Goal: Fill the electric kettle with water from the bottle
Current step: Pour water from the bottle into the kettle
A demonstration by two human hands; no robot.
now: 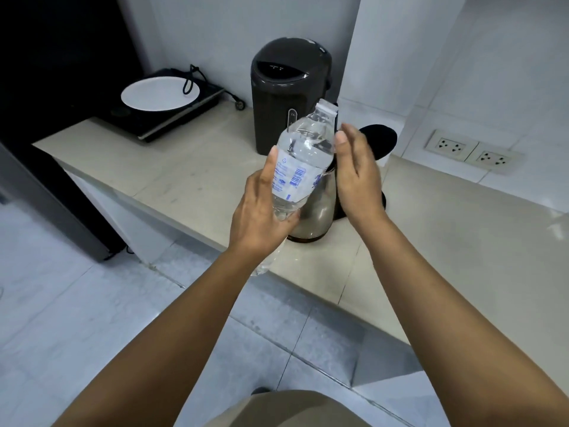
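1. The bottle (295, 167) is clear plastic, labelled and nearly full. It is held tilted above the counter (191, 174), directly in front of the electric kettle (317, 211).
2. Its white cap (327, 107) appears to be in place, so opening the bottle is judged the step in hand.
3. The left hand (261, 211) grips the lower body of the bottle, fingers curled round it.
4. The right hand (354, 174) holds nothing. Its fingers are straight, just beside the neck.
5. Next move, as judged: the right hand pinches and unscrews the cap while the left steadies the bottle.
6. The kettle has a steel body, and its black lid (380, 141) is raised.
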